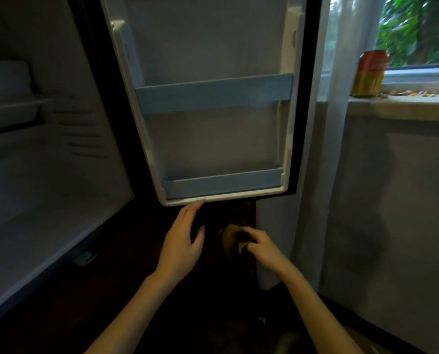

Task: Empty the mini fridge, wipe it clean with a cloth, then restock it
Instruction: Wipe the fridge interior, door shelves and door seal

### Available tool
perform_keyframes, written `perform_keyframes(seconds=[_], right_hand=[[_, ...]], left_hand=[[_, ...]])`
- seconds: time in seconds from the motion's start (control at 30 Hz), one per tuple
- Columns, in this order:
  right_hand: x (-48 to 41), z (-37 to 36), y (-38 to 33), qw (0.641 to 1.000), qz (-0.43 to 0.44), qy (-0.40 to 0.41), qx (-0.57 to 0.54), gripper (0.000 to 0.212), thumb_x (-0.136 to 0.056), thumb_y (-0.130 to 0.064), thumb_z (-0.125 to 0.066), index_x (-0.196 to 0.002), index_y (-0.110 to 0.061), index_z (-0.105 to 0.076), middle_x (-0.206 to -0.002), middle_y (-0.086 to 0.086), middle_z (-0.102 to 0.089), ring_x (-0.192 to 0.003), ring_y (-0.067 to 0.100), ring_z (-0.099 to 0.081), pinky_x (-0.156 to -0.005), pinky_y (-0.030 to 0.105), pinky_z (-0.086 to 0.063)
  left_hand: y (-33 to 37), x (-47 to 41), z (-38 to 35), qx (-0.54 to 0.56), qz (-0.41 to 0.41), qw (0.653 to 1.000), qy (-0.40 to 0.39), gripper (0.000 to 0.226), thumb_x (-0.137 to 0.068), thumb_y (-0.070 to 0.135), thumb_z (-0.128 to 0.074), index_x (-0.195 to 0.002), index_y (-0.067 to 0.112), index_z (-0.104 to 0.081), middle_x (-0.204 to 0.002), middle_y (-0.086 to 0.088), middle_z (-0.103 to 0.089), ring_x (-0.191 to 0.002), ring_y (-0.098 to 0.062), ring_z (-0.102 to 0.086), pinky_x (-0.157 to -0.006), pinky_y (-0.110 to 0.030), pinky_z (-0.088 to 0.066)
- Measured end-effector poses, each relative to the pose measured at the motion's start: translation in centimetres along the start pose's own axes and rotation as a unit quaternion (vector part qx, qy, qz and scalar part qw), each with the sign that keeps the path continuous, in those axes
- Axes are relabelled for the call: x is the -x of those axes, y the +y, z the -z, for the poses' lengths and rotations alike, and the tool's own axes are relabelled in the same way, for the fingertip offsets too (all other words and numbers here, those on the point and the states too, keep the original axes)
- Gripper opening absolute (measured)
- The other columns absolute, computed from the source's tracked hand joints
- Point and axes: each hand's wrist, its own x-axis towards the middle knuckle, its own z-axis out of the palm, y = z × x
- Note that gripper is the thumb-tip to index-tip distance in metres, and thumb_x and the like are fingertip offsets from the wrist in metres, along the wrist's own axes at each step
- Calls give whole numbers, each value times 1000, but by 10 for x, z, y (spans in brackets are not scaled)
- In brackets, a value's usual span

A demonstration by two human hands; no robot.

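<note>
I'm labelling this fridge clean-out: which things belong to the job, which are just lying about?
Job: fridge door, blue door shelves, fridge interior, left hand, right hand gripping a dark item (too dim to identify).
Lying about: can, coloured bits on the windowsill, curtain.

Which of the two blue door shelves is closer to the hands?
The lower blue shelf, by the door's bottom edge just above the left hand; the upper blue shelf sits about halfway up the door.
</note>
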Motion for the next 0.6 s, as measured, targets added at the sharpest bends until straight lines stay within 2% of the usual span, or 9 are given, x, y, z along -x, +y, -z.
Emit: perform_keyframes(seconds=[0.07,0.17,0.23,0.3,0.33,0.4,0.47,0.53,0.6], right_hand=[[8,15,0,991,99,9,95,47,-75,12,-54,-102,-26,-62,-110,0,-61,-106,3,-56,-96,11,-39],[16,46,-7,965,160,-9,206,38,-83,7,-62,-102,-25,-66,-119,-4,-56,-113,5,-55,-98,18,-41],[20,66,-19,935,177,-33,305,25,-86,-3,-65,-98,-25,-70,-127,-7,-54,-115,7,-54,-96,23,-43],[23,83,-32,921,183,-57,338,27,-82,-4,-64,-87,-29,-71,-125,-12,-55,-112,7,-56,-94,25,-45],[24,89,-39,923,184,-59,333,30,-78,-3,-61,-85,-31,-71,-119,-15,-58,-109,6,-58,-93,26,-46],[28,102,-48,935,188,-17,299,40,-73,2,-57,-81,-34,-72,-107,-15,-61,-102,4,-60,-90,24,-48],[35,111,-51,954,186,79,221,43,-79,7,-63,-89,-35,-69,-101,-12,-65,-97,3,-62,-84,19,-50],[42,119,-49,972,163,135,102,41,-85,4,-64,-106,-31,-65,-100,-5,-66,-94,3,-63,-80,18,-50],[50,126,-43,992,108,73,7,36,-90,-5,-59,-119,-26,-61,-106,2,-65,-96,4,-63,-79,18,-50]], left_hand=[[5,11,-19,130,107,985,-39,46,-95,16,-58,-139,24,-45,-139,10,-46,-132,-3,-40,-108,-20,-35],[23,1,-38,304,220,924,-68,39,-98,19,-52,-136,17,-50,-135,2,-54,-127,-7,-48,-93,-8,-41],[34,-12,-49,352,225,902,-111,46,-94,21,-55,-139,17,-47,-135,2,-54,-115,2,-52,-88,-7,-43],[44,-23,-62,339,184,900,-203,69,-83,22,-69,-144,20,-39,-135,7,-50,-115,7,-50,-94,-9,-41],[49,-27,-69,304,156,903,-259,76,-77,21,-76,-144,21,-39,-134,7,-51,-117,5,-50,-98,-13,-41],[54,-30,-82,228,106,916,-313,62,-75,14,-81,-131,15,-54,-124,-2,-63,-112,-5,-59,-99,-23,-46],[57,-31,-92,219,116,919,-308,35,-80,13,-77,-112,1,-67,-110,-17,-70,-100,-18,-65,-95,-36,-49],[63,-35,-96,233,150,918,-284,21,-85,9,-71,-102,-2,-70,-103,-20,-71,-91,-18,-64,-89,-38,-50],[67,-41,-96,211,171,936,-223,6,-88,6,-65,-92,5,-68,-92,-15,-70,-83,-19,-63,-83,-42,-52]])
